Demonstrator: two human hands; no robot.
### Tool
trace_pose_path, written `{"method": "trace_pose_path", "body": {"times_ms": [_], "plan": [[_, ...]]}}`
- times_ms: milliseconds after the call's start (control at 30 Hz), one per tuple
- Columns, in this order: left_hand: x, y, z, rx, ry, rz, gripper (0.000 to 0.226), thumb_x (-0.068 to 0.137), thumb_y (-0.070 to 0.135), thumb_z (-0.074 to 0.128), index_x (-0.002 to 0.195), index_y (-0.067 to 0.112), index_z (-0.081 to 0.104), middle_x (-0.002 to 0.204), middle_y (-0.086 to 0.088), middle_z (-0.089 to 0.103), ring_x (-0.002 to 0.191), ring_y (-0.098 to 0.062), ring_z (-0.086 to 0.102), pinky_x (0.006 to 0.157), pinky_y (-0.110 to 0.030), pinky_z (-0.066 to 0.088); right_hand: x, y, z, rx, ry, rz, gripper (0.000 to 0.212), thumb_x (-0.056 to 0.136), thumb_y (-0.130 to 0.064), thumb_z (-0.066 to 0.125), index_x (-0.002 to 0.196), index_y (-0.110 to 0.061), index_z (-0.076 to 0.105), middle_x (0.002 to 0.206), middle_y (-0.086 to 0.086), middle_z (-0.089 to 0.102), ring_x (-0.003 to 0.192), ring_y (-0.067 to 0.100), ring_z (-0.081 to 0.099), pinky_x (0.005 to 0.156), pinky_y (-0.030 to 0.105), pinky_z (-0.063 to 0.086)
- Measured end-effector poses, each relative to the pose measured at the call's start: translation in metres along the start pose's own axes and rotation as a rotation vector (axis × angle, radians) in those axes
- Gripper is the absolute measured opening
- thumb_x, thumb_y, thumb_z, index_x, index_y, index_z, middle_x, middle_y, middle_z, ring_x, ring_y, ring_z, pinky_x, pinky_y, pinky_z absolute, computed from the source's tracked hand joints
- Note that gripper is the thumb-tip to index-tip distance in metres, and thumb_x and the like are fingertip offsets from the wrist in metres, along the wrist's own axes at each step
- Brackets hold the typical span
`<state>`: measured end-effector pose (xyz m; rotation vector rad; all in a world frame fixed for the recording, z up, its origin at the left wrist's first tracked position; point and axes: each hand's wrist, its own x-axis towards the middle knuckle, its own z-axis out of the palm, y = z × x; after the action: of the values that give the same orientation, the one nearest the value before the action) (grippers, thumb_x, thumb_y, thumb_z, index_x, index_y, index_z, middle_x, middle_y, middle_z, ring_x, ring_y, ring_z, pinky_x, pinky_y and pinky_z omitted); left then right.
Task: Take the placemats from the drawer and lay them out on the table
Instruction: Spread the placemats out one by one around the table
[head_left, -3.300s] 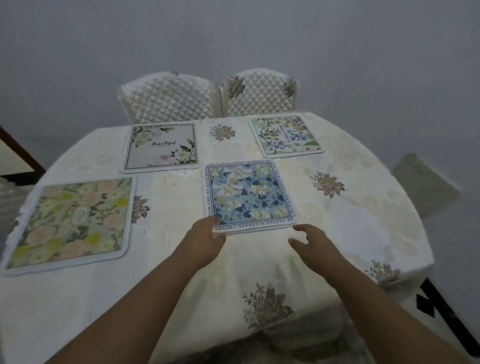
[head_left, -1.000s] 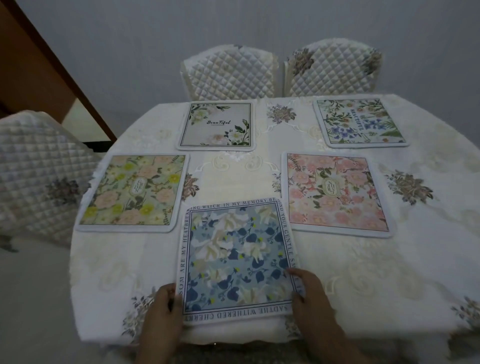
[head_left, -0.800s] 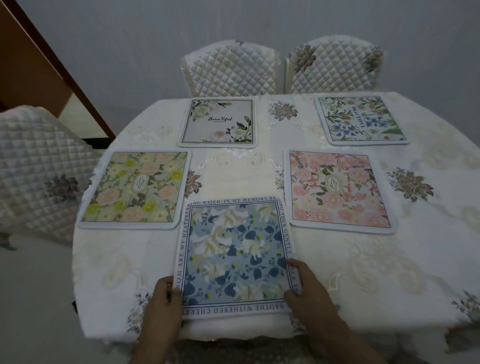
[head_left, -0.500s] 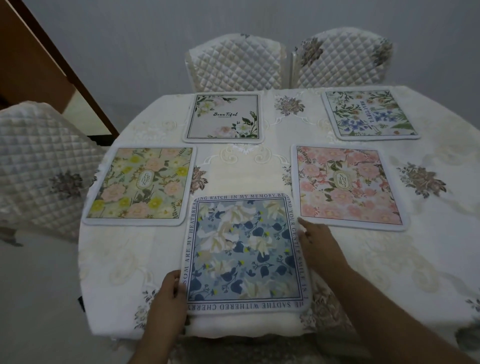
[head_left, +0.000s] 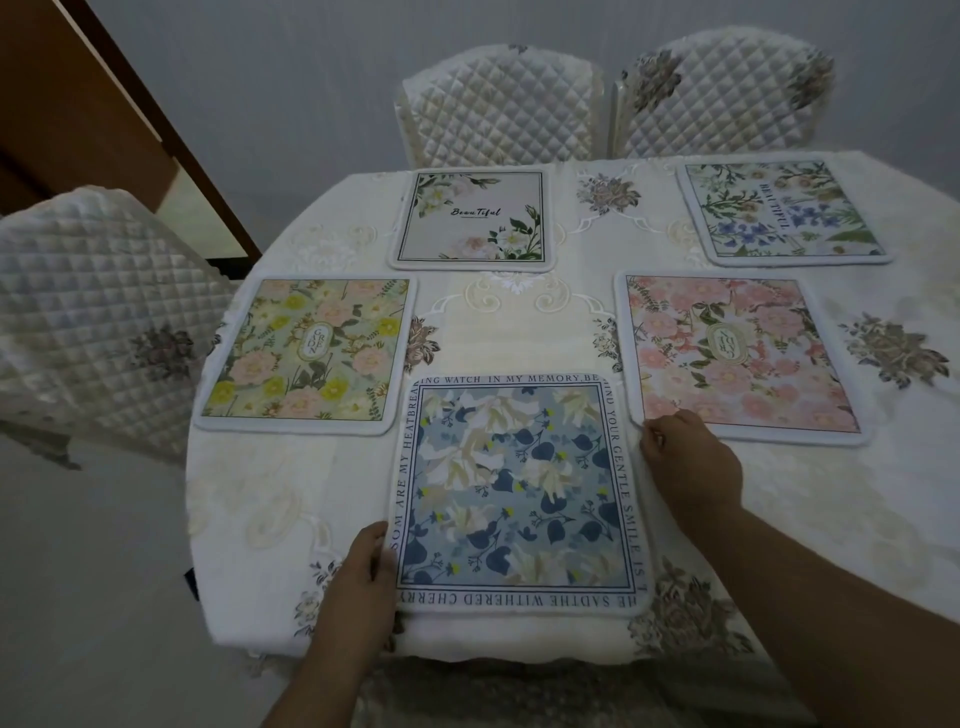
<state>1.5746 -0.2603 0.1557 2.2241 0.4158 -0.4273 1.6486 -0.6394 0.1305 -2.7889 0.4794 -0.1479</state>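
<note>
Several floral placemats lie flat on the table (head_left: 519, 332). The blue placemat (head_left: 514, 493) lies nearest me at the front edge. My left hand (head_left: 358, 582) touches its lower left edge. My right hand (head_left: 685, 462) has its fingers curled at the near left corner of the pink placemat (head_left: 737, 353), close beside the blue one's right edge; whether it pinches that corner I cannot tell. A green-yellow placemat (head_left: 306, 353) lies at the left. A white "Beautiful" placemat (head_left: 472, 218) and a blue-green flowered placemat (head_left: 779, 208) lie at the back.
A cream embroidered tablecloth covers the round table. Two quilted chairs (head_left: 498, 104) stand at the far side and a third (head_left: 93, 322) at the left. A brown wooden frame (head_left: 104, 104) rises at the back left.
My right hand left the blue placemat's lower right edge and went up to the pink placemat's near left corner. My left hand stayed at the blue mat's lower left edge.
</note>
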Motion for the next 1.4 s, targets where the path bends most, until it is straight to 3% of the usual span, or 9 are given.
{"method": "trace_pose_path", "body": {"times_ms": [200, 267, 367, 467, 533, 767, 967, 1200, 1400], "plan": [[0.003, -0.007, 0.001, -0.011, 0.009, 0.029, 0.030, 0.107, 0.031, 0.041, 0.135, 0.033, 0.050, 0.122, 0.000, 0.066, 0.090, -0.006, 0.064, 0.053, -0.011, 0.049, 0.008, -0.001, -0.009, -0.023, -0.001, 0.082, 0.023, 0.096, -0.030, 0.054, 0.101, -0.017, 0.073, 0.100, 0.001, 0.060, 0.072, 0.022, 0.057, 0.062, 0.030, 0.041], [0.003, -0.010, 0.001, 0.072, 0.054, 0.047, 0.040, 0.103, 0.030, 0.049, 0.142, 0.040, 0.044, 0.132, -0.004, 0.058, 0.102, -0.015, 0.063, 0.080, -0.029, 0.058, 0.001, -0.020, -0.015, 0.040, -0.006, 0.043, 0.024, 0.096, -0.027, 0.053, 0.110, -0.017, 0.069, 0.105, 0.002, 0.061, 0.078, 0.017, 0.055, 0.066, 0.031, 0.045], [0.001, 0.000, 0.013, 0.462, 0.273, 0.204, 0.070, 0.094, 0.031, 0.055, 0.158, 0.021, 0.031, 0.153, -0.011, 0.040, 0.137, -0.031, 0.042, 0.111, -0.047, 0.042, -0.036, -0.066, -0.012, 0.129, -0.033, -0.157, 0.039, 0.098, -0.030, 0.049, 0.134, -0.018, 0.055, 0.131, 0.006, 0.059, 0.115, 0.021, 0.055, 0.098, 0.042, 0.049], [0.007, 0.021, 0.041, 0.599, 0.106, 0.527, 0.067, 0.102, 0.045, 0.027, 0.163, 0.020, 0.013, 0.170, -0.003, 0.014, 0.158, -0.021, 0.006, 0.126, -0.042, 0.019, -0.085, -0.100, 0.014, 0.088, -0.220, -0.307, 0.058, 0.104, -0.042, 0.029, 0.157, -0.018, 0.022, 0.165, 0.003, 0.016, 0.153, 0.020, 0.009, 0.123, 0.043, 0.016], [0.018, 0.021, 0.057, 0.647, 0.002, 0.553, 0.067, 0.104, 0.053, 0.013, 0.163, 0.023, -0.001, 0.170, 0.003, -0.006, 0.155, -0.015, -0.017, 0.128, -0.039, 0.002, -0.108, -0.103, 0.036, 0.028, -0.287, -0.336, 0.065, 0.105, -0.049, 0.018, 0.159, -0.017, 0.002, 0.166, 0.001, -0.009, 0.152, 0.015, -0.015, 0.124, 0.042, 0.005], [0.024, 0.002, 0.053, 0.761, 0.007, 0.504, 0.075, 0.103, 0.064, 0.008, 0.160, 0.020, -0.015, 0.167, 0.003, -0.023, 0.152, -0.011, -0.028, 0.125, -0.036, -0.008, -0.110, -0.073, 0.046, -0.081, -0.250, -0.266, 0.073, 0.102, -0.060, 0.010, 0.158, -0.017, -0.011, 0.165, 0.000, -0.018, 0.151, 0.012, -0.019, 0.123, 0.037, -0.003], [0.037, 0.024, 0.052, 0.668, 0.108, 0.400, 0.073, 0.105, 0.055, 0.009, 0.160, 0.012, -0.010, 0.169, -0.007, -0.015, 0.154, -0.020, -0.024, 0.125, -0.040, -0.012, -0.084, -0.060, 0.036, -0.051, -0.286, -0.205, 0.076, 0.100, -0.062, 0.008, 0.158, -0.016, -0.010, 0.166, 0.002, -0.016, 0.150, 0.011, -0.020, 0.125, 0.035, 0.000], [0.115, 0.118, 0.085, 0.655, -0.018, 0.631, 0.062, 0.109, 0.041, 0.016, 0.163, 0.015, -0.001, 0.171, -0.003, -0.008, 0.157, -0.018, -0.012, 0.128, -0.041, 0.000, 0.011, -0.113, 0.053, -0.026, -0.305, -0.288, 0.068, 0.104, -0.048, 0.014, 0.159, -0.010, -0.001, 0.167, 0.009, -0.005, 0.153, 0.019, -0.008, 0.122, 0.033, -0.006], [0.144, 0.109, 0.086, 0.749, 0.040, 0.496, 0.078, 0.101, 0.063, 0.011, 0.162, 0.020, -0.009, 0.169, 0.002, -0.014, 0.156, -0.018, -0.017, 0.127, -0.043, -0.005, 0.032, -0.078, 0.056, -0.077, -0.217, -0.266, 0.073, 0.101, -0.059, 0.009, 0.159, -0.016, -0.004, 0.166, 0.001, -0.006, 0.153, 0.014, -0.007, 0.124, 0.036, 0.000]]}}
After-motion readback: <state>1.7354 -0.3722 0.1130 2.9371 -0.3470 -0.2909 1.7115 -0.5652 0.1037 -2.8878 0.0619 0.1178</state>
